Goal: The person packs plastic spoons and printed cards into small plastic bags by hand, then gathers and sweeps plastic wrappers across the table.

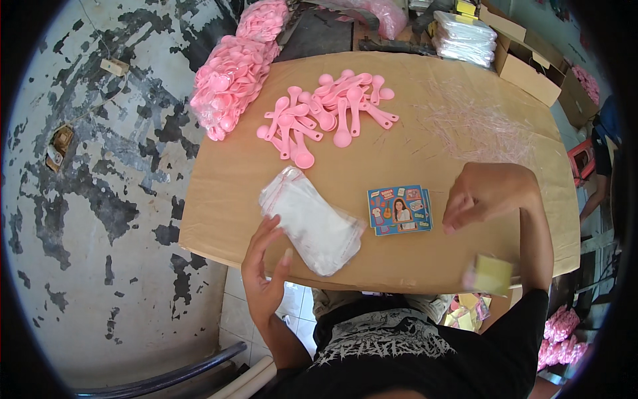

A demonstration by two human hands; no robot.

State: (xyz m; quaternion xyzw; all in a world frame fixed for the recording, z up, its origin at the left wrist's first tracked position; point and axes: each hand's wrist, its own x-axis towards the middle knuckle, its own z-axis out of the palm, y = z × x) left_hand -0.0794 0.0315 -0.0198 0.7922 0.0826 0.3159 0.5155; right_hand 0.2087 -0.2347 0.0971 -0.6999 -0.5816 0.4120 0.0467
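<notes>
The left grip (264,279) is spread and empty beside a stack of clear plastic bags (312,223); the right grip (490,193) is curled, and whether it pinches anything I cannot tell. Left of it lie blue printed rectangular cards (401,206); below it is a blurred yellow-and-pink packet (493,274). Similar packets (467,311) lower down look finished; loose pink plastic measuring spoons (355,98), ahead between both grips, seem yet unpacked.

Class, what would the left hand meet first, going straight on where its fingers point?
The left hand would probably meet the clear plastic bags first, though the hand's height is unclear.
</notes>
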